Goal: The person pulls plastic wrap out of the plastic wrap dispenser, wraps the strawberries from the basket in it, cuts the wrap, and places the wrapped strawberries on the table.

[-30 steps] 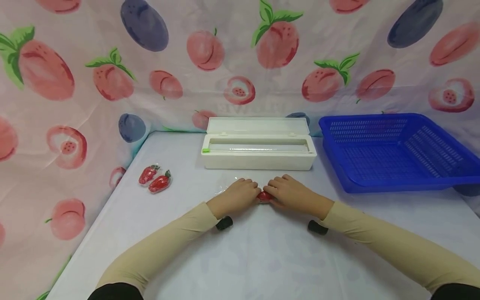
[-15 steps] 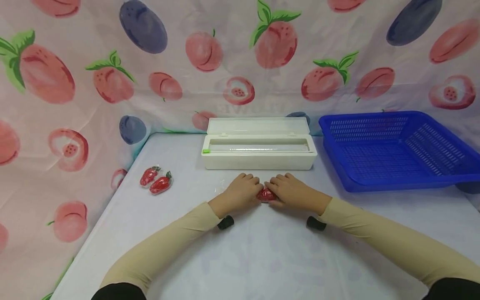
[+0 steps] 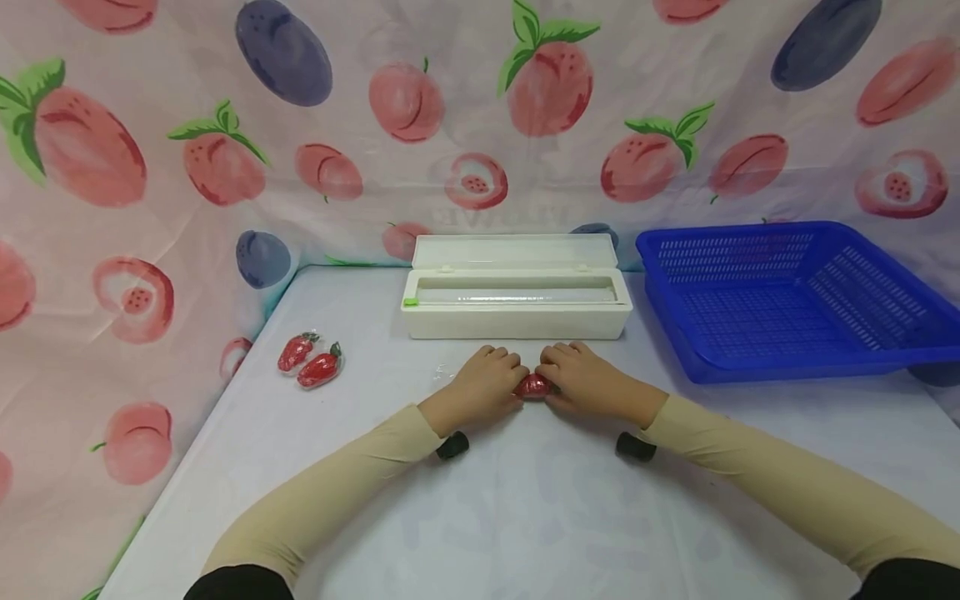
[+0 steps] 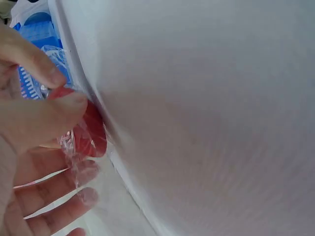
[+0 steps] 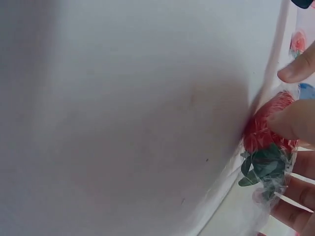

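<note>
Between my two hands lies a red strawberry (image 3: 535, 387) in clear cling film, low over the white table. My left hand (image 3: 483, 385) grips one end of it, thumb pressed on the red flesh in the left wrist view, with crinkled film (image 4: 74, 169) against the other fingers. From the opposite side my right hand (image 3: 588, 383) holds the strawberry, its thumb (image 5: 288, 120) on the film just above the green leaves (image 5: 266, 164). A loose edge of film (image 3: 444, 375) shows beyond the left hand. Two more film-wrapped strawberries (image 3: 320, 367) lie at the left.
Behind the hands stands a white cling film dispenser (image 3: 517, 322) with its lid raised and a roll inside. A blue plastic basket (image 3: 810, 368) is at the back right. Fruit-printed cloth (image 3: 480, 100) hangs behind the table.
Both hands have stayed close together around the strawberry, moving slightly. The right hand shifted a little to the right, and more of the red strawberry shows between them than a second ago.
</note>
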Tool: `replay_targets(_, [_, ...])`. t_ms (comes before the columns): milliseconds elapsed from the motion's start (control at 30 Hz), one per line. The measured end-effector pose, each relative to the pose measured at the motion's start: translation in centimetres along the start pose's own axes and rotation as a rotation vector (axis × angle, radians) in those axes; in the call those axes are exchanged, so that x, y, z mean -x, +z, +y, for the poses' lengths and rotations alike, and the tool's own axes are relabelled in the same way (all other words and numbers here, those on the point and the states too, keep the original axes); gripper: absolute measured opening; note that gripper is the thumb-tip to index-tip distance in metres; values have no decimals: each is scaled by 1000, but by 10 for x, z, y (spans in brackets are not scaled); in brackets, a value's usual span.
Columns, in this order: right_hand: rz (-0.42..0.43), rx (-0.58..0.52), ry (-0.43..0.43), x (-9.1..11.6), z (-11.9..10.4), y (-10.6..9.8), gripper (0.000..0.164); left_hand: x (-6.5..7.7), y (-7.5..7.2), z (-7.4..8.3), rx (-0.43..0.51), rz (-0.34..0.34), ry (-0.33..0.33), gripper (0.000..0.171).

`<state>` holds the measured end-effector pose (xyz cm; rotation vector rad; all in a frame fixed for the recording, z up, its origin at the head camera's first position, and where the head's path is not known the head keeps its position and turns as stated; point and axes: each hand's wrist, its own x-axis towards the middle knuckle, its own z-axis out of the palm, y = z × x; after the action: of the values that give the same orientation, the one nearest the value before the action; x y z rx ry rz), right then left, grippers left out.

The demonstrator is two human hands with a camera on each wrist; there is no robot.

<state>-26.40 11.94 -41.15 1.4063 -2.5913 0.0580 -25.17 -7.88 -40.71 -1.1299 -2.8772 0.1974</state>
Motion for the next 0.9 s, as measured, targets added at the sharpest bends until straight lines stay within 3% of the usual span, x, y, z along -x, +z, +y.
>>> replay_targets(233, [-33,-48,4,0,3,2,39,-2,-2,0,-29,11,7,30])
replay_targets(400, [-9,-57,30,-1,3,3,30,-2,0,-1,-11,16,-17,25])
replay_targets(633, [31,76,-6,-4,2,3,23,-5,2,1,-102,82,-39,25])
replay_targets(733, [10,123,-12,-5,1,1,31,-7,2,0,-104,81,-58,22])
replay_targets(900, [-19,155,-29,-6,1,0,52,-7,4,-3,-10,11,-90,29])
